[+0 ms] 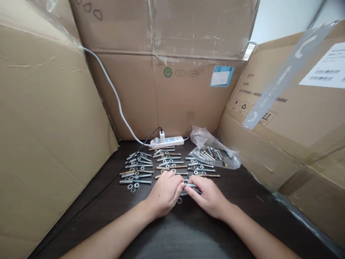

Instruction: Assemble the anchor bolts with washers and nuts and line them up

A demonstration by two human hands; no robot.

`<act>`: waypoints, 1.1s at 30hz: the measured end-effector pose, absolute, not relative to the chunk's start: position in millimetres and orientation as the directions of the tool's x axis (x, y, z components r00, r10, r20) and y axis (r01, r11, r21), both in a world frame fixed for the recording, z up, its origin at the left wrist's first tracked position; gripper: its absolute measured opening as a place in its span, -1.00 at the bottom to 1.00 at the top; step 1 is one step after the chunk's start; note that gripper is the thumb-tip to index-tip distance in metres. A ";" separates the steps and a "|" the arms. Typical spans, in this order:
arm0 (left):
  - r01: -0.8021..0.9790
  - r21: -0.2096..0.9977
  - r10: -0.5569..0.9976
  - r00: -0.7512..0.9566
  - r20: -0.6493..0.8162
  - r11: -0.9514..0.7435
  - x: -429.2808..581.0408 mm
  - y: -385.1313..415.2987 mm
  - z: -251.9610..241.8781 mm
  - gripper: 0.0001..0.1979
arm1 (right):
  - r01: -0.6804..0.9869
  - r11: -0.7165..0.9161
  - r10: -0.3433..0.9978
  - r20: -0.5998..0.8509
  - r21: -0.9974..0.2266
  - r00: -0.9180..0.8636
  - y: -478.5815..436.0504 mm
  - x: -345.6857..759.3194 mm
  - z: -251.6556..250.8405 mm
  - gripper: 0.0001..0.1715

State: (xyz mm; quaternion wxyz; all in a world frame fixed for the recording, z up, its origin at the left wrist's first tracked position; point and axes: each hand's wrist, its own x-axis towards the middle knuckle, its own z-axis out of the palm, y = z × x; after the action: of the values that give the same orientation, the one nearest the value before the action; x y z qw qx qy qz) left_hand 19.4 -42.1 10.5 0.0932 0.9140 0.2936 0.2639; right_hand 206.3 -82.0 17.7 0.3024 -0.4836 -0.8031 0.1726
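Note:
Both hands meet over the dark table around one silvery expansion bolt (191,185). My right hand (208,196) pinches its sleeve between thumb and fingers. Curled in from the other side, my left hand (166,192) grips the same bolt's end, and its fingers cover most of that end. Just below the hands lies a loose washer (179,200), with another metal piece (184,193) partly hidden. Beyond them, bolts, sleeves, nuts and washers are laid out in groups, such as a bolt (142,182), a nut (136,185) and a washer (130,186) on the left.
A clear plastic bag (206,138) with several bolts lies at the back right. Behind the rows sits a white power strip (172,140) with a plugged-in charger; a black cable (107,185) crosses the left side. Cardboard boxes (129,97) wall the table on three sides.

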 end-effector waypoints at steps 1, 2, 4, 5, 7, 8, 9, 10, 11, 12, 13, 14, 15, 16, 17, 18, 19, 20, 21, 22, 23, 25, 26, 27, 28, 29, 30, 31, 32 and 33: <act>0.488 0.330 0.589 0.689 0.423 -0.808 19.2 -42.3 11.0 -0.70 | 0.676 0.474 0.880 0.324 -0.565 -0.347 -81.8 206.3 17.0 -0.71; 0.486 0.339 0.592 0.686 0.423 -0.805 18.9 -42.7 11.7 -0.70 | 0.679 0.475 0.880 0.329 -0.560 -0.343 -81.6 206.2 16.2 -0.70; 0.479 0.368 0.603 0.666 0.439 -0.797 18.0 -44.3 13.6 -0.77 | 0.680 0.478 0.878 0.337 -0.556 -0.341 -81.5 206.1 15.0 -0.70; 0.470 0.383 0.605 0.656 0.451 -0.795 17.5 -45.3 14.6 -0.83 | 0.677 0.479 0.877 0.341 -0.559 -0.338 -81.5 206.0 14.5 -0.70; 0.446 0.396 0.595 0.650 0.473 -0.803 16.8 -47.5 16.0 -0.90 | 0.663 0.480 0.876 0.350 -0.574 -0.331 -81.6 205.9 13.6 -0.72; 0.434 0.393 0.583 0.656 0.479 -0.811 16.6 -48.3 16.2 -0.88 | 0.656 0.481 0.876 0.355 -0.582 -0.327 -81.6 205.8 13.3 -0.73; 0.421 0.387 0.569 0.664 0.484 -0.820 16.6 -48.8 16.1 -0.86 | 0.649 0.481 0.876 0.361 -0.590 -0.321 -81.5 205.8 13.0 -0.74; 0.411 0.378 0.556 0.673 0.488 -0.829 16.7 -49.0 15.7 -0.84 | 0.643 0.480 0.876 0.367 -0.596 -0.314 -81.4 205.7 12.8 -0.75; 0.407 0.371 0.548 0.677 0.491 -0.835 16.9 -49.0 15.0 -0.83 | 0.639 0.479 0.876 0.372 -0.602 -0.307 -81.4 205.6 12.9 -0.75; 0.406 0.364 0.543 0.678 0.495 -0.838 17.2 -48.7 14.3 -0.84 | 0.634 0.477 0.877 0.374 -0.608 -0.301 -81.4 205.6 13.2 -0.76; 0.407 0.357 0.540 0.679 0.497 -0.841 17.4 -48.2 13.5 -0.85 | 0.627 0.474 0.879 0.374 -0.618 -0.295 -81.5 205.5 13.8 -0.77; 0.407 0.350 0.536 0.682 0.498 -0.844 17.7 -47.7 12.8 -0.86 | 0.616 0.470 0.882 0.372 -0.633 -0.290 -81.7 205.4 14.6 -0.80; 0.407 0.345 0.532 0.685 0.497 -0.846 17.9 -47.2 12.1 -0.87 | 0.599 0.468 0.883 0.370 -0.650 -0.289 -82.0 205.2 15.5 -0.83; 0.406 0.339 0.528 0.688 0.498 -0.849 18.0 -46.6 11.6 -0.86 | 0.576 0.470 0.883 0.368 -0.669 -0.292 -82.3 205.0 16.3 -0.86; 0.405 0.332 0.523 0.691 0.500 -0.852 18.1 -46.1 11.3 -0.85 | 0.549 0.473 0.881 0.368 -0.689 -0.297 -82.6 204.7 16.9 -0.87; 0.404 0.323 0.516 0.693 0.503 -0.856 18.2 -45.7 10.9 -0.83 | 0.518 0.475 0.880 0.368 -0.712 -0.300 -82.7 204.3 17.0 -0.86; 0.405 0.312 0.511 0.695 0.506 -0.860 18.3 -45.2 10.6 -0.82 | 0.487 0.472 0.881 0.368 -0.735 -0.299 -82.7 203.8 16.6 -0.84; 0.408 0.299 0.506 0.695 0.510 -0.862 18.3 -44.9 10.3 -0.81 | 0.460 0.465 0.884 0.365 -0.757 -0.292 -82.5 203.3 15.6 -0.83; 0.413 0.288 0.504 0.695 0.513 -0.864 18.4 -44.5 10.0 -0.80 | 0.438 0.452 0.890 0.360 -0.777 -0.279 -82.2 202.6 14.1 -0.83; 0.418 0.280 0.502 0.695 0.515 -0.864 18.4 -44.3 9.6 -0.80 | 0.420 0.438 0.897 0.356 -0.795 -0.262 -81.7 201.9 12.4 -0.83; 0.421 0.275 0.502 0.692 0.519 -0.865 18.4 -44.1 9.2 -0.80 | 0.406 0.426 0.903 0.353 -0.809 -0.245 -81.2 201.3 10.7 -0.83; 0.420 0.273 0.500 0.686 0.529 -0.865 18.4 -44.2 8.4 -0.80 | 0.386 0.416 0.908 0.354 -0.823 -0.223 -80.6 200.2 8.2 -0.83; 0.418 0.278 0.501 0.684 0.530 -0.865 18.4 -44.3 8.2 -0.81 | 0.380 0.417 0.908 0.357 -0.826 -0.221 -80.5 199.9 7.6 -0.83; 0.416 0.287 0.505 0.682 0.529 -0.863 18.4 -44.5 8.2 -0.82 | 0.377 0.420 0.906 0.359 -0.826 -0.223 -80.5 199.8 7.6 -0.83; 0.416 0.300 0.512 0.680 0.524 -0.859 18.5 -44.8 8.3 -0.83 | 0.379 0.423 0.905 0.361 -0.823 -0.226 -80.8 199.9 8.0 -0.83; 0.416 0.314 0.521 0.681 0.515 -0.854 18.6 -45.2 8.7 -0.83 | 0.383 0.427 0.903 0.363 -0.819 -0.231 -81.0 200.2 8.8 -0.82; 0.417 0.327 0.530 0.683 0.503 -0.848 18.6 -45.5 9.3 -0.83 | 0.390 0.431 0.901 0.365 -0.814 -0.234 -81.4 200.6 9.7 -0.82; 0.419 0.338 0.538 0.685 0.492 -0.843 18.8 -45.9 9.9 -0.84 | 0.398 0.434 0.900 0.367 -0.808 -0.237 -81.7 201.1 10.7 -0.82; 0.422 0.347 0.545 0.688 0.480 -0.838 18.9 -46.2 10.7 -0.84 | 0.407 0.438 0.898 0.369 -0.802 -0.240 -81.9 201.6 11.6 -0.83; 0.426 0.352 0.551 0.692 0.467 -0.833 19.0 -46.4 11.4 -0.85 | 0.415 0.442 0.896 0.371 -0.795 -0.244 -82.0 202.2 12.4 -0.83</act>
State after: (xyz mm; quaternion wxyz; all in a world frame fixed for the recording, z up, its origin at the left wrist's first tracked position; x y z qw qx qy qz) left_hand 19.0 -46.4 11.4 0.1084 0.9133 0.2676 0.2874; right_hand 202.2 -82.0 12.4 0.4239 -0.4456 -0.7356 0.2839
